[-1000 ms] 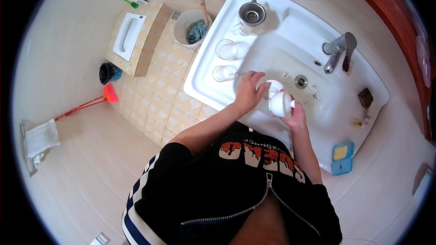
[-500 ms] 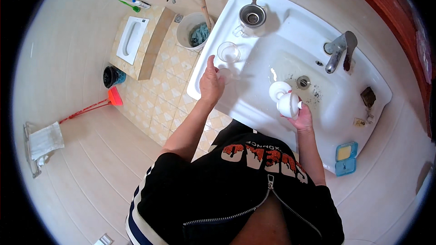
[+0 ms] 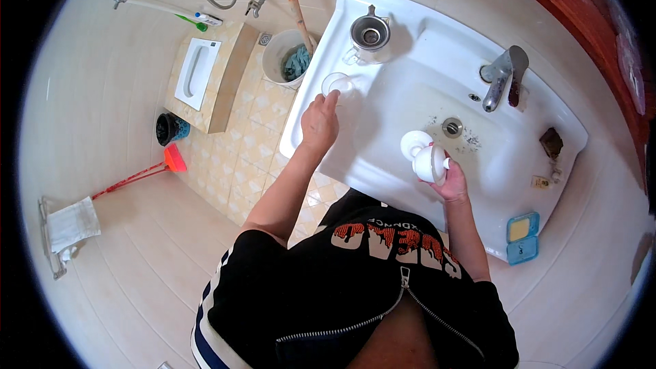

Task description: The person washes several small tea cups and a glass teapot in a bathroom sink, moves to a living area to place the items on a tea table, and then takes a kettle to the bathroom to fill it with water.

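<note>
Over the basin of the white sink [image 3: 478, 178], my right hand [image 3: 452, 184] is closed around a white gaiwan [image 3: 427, 165], a lidded tea bowl. It lies tipped on its side, with the lid knob to the right and the white saucer [image 3: 414, 143] to the left. My left hand [image 3: 320, 123] is over the sink's left ledge. Its fingers are curled in, and their tips meet the near rim of a clear glass cup [image 3: 337, 82]. The fingers partly cover this cup. A second small clear cup seen earlier beside that hand does not show now.
A glass pitcher [image 3: 355, 57] with a metal strainer [image 3: 371, 32] stands on the far left ledge. Dark bits lie around the drain [image 3: 452, 128], near the faucet [image 3: 504, 78]. A blue soap box [image 3: 523, 238] sits at right. A bucket [image 3: 279, 55] stands on the floor.
My left hand has gone from stretched fingers to curled ones, now at the glass cup's rim. The gaiwan in my right hand has shifted slightly. The whole view has tilted a little.
</note>
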Motion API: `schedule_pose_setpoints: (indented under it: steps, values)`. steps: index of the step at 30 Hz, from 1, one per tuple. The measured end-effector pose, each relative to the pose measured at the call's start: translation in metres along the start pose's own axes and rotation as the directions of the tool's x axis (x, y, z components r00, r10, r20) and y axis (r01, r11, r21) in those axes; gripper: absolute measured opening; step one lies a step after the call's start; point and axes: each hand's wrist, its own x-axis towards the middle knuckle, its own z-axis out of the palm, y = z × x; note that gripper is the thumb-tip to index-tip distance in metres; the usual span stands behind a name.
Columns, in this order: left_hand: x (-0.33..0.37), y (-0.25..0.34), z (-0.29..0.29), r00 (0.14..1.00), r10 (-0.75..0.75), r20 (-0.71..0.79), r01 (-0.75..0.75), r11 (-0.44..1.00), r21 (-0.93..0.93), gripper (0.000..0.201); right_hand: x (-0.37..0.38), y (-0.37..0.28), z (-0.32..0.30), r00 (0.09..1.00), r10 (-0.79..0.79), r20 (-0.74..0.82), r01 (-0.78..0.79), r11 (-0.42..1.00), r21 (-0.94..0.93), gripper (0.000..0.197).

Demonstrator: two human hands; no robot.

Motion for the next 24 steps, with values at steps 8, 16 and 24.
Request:
schedule_pose_setpoints:
  steps: [8,16,24]
  values:
    - [0.013,-0.006,0.007,0.999,0.014,-0.033,-0.016,0.998,-0.063,0.01,0.001,0.001,0.006,0.998,-0.016,0.058,0.014,0.999,0.034,0.06]
    - [-0.003,0.022,0.001,0.681,0.173,0.711,0.732,-0.18,-0.657,0.012,-0.008,-0.008,0.003,0.996,-0.049,-0.078,0.058,0.991,0.118,0.059]
    - [-0.028,0.057,0.051,0.547,0.506,0.667,0.813,-0.51,-0.28,0.014,-0.008,-0.011,-0.018,0.996,-0.078,-0.033,0.083,0.978,0.189,0.057]
